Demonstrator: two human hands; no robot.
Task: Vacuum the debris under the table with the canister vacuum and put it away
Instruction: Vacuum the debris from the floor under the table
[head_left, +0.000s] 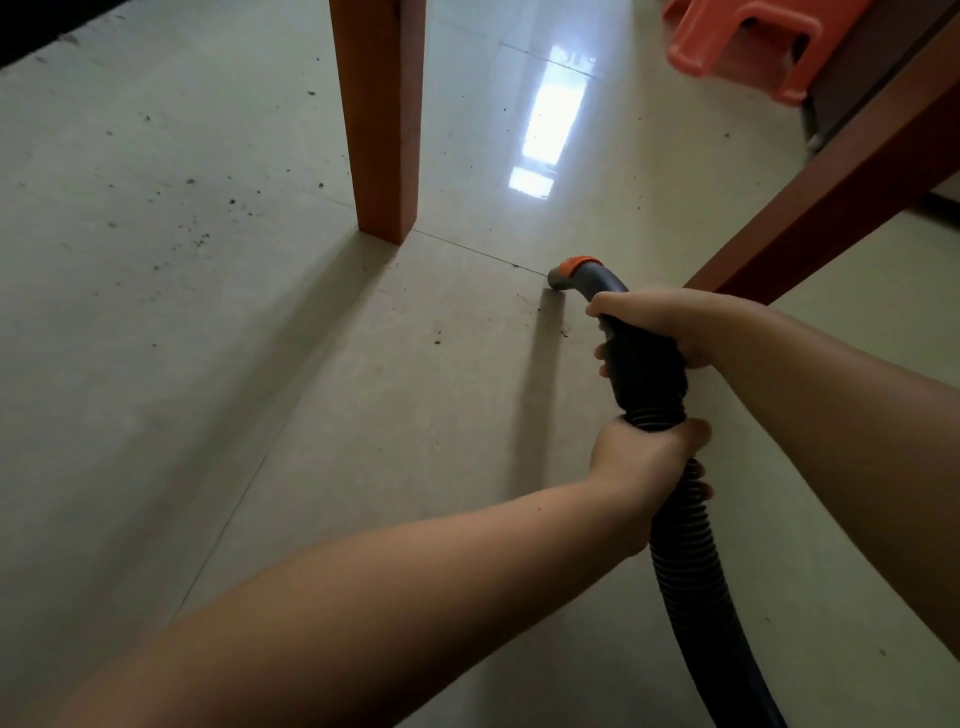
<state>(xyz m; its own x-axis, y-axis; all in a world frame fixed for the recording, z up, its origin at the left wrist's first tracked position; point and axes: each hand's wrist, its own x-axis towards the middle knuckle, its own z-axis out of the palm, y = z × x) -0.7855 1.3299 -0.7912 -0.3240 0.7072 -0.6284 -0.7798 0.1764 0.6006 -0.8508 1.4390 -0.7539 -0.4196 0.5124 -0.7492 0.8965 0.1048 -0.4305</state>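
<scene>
A black ribbed vacuum hose (691, 551) runs up from the bottom right to a dark curved handle with an orange collar and a grey open end (563, 275), which points down just above the pale tiled floor. My right hand (654, 322) grips the handle. My left hand (641, 457) is closed around the hose just below it. Dark debris specks (202, 239) lie scattered on the floor at the left, and a few crumbs (563, 328) sit right under the hose end. The canister is out of view.
An orange-brown table leg (382, 119) stands upright at centre top. A second wooden leg (810, 208) slants in from the upper right, close behind my right hand. A red plastic stool (748, 47) is at the top right. A dark edge fills the top left corner.
</scene>
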